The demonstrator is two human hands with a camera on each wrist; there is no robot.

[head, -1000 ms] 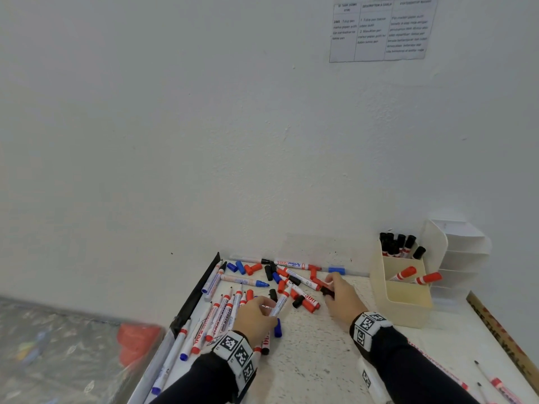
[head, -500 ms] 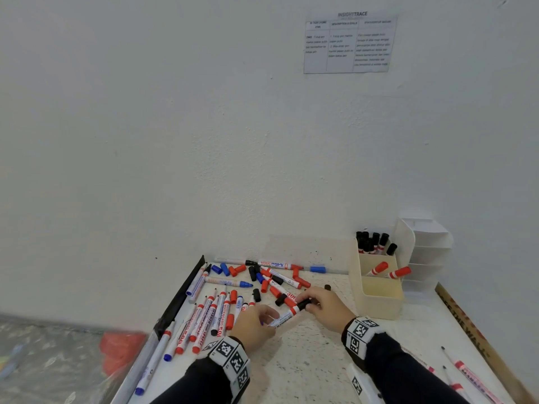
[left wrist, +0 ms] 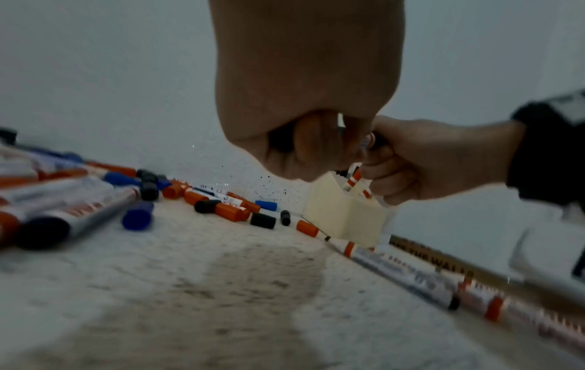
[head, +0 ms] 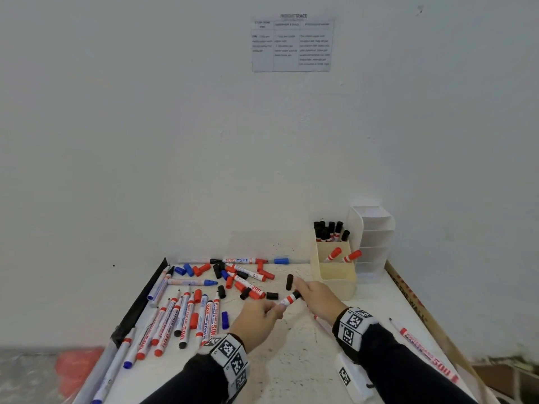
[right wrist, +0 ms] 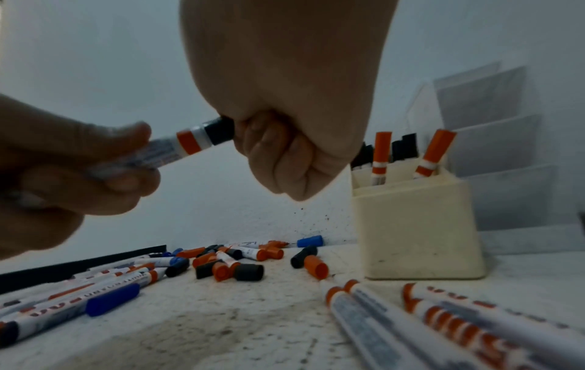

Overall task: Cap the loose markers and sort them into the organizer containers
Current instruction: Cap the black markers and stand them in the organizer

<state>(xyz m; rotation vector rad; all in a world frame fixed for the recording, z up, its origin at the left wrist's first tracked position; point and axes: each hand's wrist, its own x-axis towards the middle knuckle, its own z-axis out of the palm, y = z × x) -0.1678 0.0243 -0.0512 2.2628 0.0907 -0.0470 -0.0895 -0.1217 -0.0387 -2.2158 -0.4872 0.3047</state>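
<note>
My left hand [head: 275, 309] grips the white barrel of a whiteboard marker [head: 287, 300] with an orange band, just above the table's middle. At the marker's far end my right hand [head: 303, 293] closes its fingers round a black cap [head: 297, 294]. In the right wrist view the black cap [right wrist: 220, 130] sits over the tip of the marker [right wrist: 187, 145], half hidden in my right hand [right wrist: 285, 140]. The left hand [right wrist: 79, 172] holds the barrel at the left. The cream organizer [head: 338, 277] stands just behind, with black-capped and orange-capped markers in it.
Several uncapped markers [head: 186, 319] lie in a row at the left, and loose black, orange and blue caps [head: 245, 290] are scattered behind them. More markers [head: 423, 348] lie at the right. A white tiered organizer [head: 376, 228] stands against the wall. A black strip [head: 140, 301] edges the table's left.
My right hand left the pile with a black cap and met the marker in my left hand. Both hands drew nearer to me, and the cap now covers the tip.
</note>
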